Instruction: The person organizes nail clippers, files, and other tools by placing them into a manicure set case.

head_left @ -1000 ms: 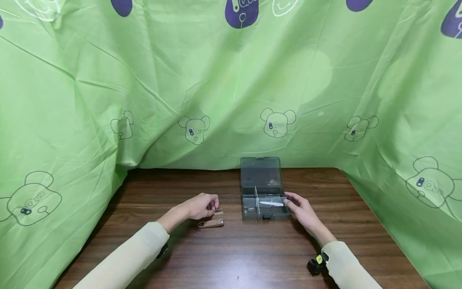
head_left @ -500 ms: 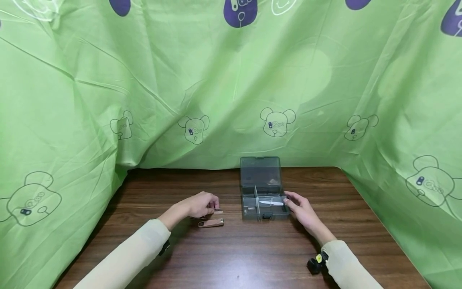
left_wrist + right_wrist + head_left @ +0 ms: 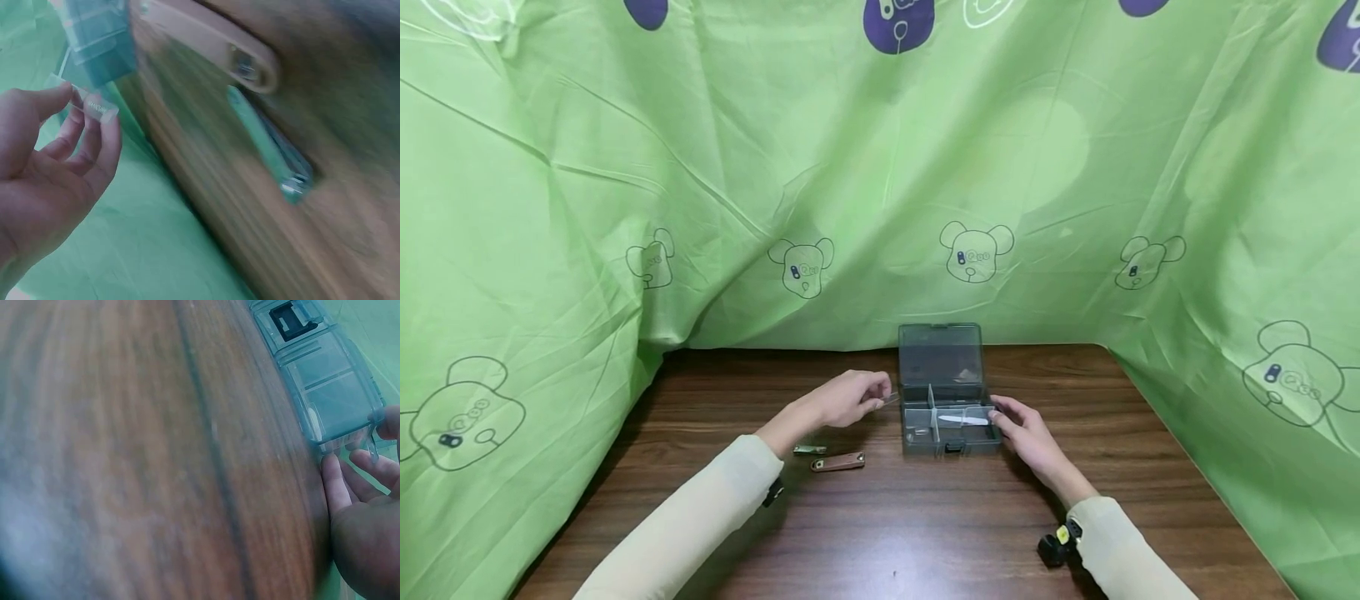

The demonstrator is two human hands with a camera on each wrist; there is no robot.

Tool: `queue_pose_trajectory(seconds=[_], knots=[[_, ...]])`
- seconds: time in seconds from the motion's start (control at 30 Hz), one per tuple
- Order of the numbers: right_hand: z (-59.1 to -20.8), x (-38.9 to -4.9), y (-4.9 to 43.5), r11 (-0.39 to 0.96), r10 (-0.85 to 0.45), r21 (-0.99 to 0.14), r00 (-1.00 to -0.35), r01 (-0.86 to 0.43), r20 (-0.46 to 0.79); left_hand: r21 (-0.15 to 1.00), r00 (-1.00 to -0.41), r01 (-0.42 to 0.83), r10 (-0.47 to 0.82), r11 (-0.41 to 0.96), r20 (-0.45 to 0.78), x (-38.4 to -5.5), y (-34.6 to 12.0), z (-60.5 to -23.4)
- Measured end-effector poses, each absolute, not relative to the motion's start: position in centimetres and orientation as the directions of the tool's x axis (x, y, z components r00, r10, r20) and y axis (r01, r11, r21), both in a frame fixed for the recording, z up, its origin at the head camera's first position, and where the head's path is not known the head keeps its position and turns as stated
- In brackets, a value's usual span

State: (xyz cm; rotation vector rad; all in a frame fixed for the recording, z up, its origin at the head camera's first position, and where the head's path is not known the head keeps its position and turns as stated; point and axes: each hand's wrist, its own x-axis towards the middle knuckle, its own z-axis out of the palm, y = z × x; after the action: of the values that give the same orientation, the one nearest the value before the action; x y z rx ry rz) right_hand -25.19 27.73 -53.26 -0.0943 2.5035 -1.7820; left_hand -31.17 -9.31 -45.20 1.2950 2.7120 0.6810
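The left arm (image 3: 688, 521) is slanting inward from the lower left of the head view; the left hand (image 3: 848, 398) is pinching, its thumb (image 3: 49, 103) meeting its bent fingertips (image 3: 112, 132). The right arm (image 3: 1123, 546) is angling inward from the lower right, and the right hand (image 3: 1032, 442) is gripping, its thumb (image 3: 1006, 427) lying apart from its fingers (image 3: 1012, 406).

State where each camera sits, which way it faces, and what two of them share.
Head: worn on the head, facing forward and down at tabletop, open box and green cloth; left hand, right hand and sleeves show.
Left wrist: on that wrist, facing the left hand, which pinches a clear piece, and pinkish clipper and smaller clipper.
Right wrist: on that wrist, facing tabletop and box; right hand shows.
Head and left wrist share both clippers.
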Motion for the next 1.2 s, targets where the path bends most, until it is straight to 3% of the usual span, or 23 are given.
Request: queue_pose_trajectory(seconds=[0.37,0.47,0.77,1.2], knots=[[-53.4,-25.1,27.6,0.326,-0.075,-0.945,-0.997,-0.004,-0.022,0.398,-0.614,0.756,0.774,0.52,0.155,-31.4,-5.4,-43.6],[-51.9,-24.3,27.1,0.321,-0.087,-0.947,-0.996,-0.003,-0.026,0.411,-0.616,0.751,0.773,0.517,0.153,-31.7,-4.5,-43.3],[-53.0,-25.1,27.4,0.343,-0.064,-0.939,-0.997,0.006,-0.03,0.497,-0.664,0.671,0.744,0.551,0.072,-32.6,-1.9,-43.6],[-52.8,-25.0,27.2,0.363,-0.049,-0.932,-0.999,-0.014,-0.005,0.535,-0.724,0.645,0.66,0.546,0.199,-32.9,2.1,-45.1]])
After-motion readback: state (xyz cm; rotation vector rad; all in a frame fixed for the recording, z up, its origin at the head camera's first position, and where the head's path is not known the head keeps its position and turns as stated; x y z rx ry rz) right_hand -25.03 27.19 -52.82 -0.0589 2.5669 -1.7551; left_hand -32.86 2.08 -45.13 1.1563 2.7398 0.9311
